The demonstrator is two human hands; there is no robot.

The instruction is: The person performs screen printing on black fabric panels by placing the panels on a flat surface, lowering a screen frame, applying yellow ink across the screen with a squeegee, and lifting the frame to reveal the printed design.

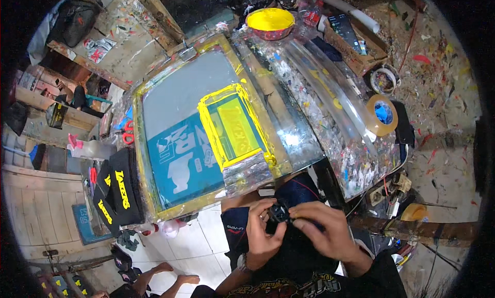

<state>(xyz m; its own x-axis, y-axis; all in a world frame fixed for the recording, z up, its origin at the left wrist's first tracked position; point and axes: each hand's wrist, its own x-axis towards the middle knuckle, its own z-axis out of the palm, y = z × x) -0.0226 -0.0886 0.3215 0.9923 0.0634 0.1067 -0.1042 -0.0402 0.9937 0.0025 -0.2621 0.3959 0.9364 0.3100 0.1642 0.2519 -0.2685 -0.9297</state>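
- Framed printing screen (172,104): grey mesh above, blue below with pale designs; ahead and left of the hands, between them and the far bowl.
- Yellow-bordered rectangle (252,112): on the screen's right part, its near end covered by a paint-smeared silvery strip.
- Bowl (270,35): bright yellow inside, reddish outside, beyond the screen.
- Tabletop (353,169): heavily paint-spattered, right of the screen, its near edge just ahead of the right hand.
- Clear plastic lengths (330,84): laid lengthwise on the tabletop.
- Tape roll (370,117): wide, amber, blue centre, at the plastic's near end.
- Cardboard box (379,51): far right, dark items inside.
- Black fabric pieces (134,195): yellow-printed, left of the screen; red-handled scissors (128,133) near.
- Bare feet (186,279): on the floor, lower left, well apart from the hands.
- Small black object (279,213): held in the air above the lap, between both hands, below the screen's near edge; kind unclear.
- Left hand (262,232): fingers partly closed, thumb and forefinger gripping the object from its left and near side.
- Right hand (325,231): fingers nearly together, fingertips at the object's right side.
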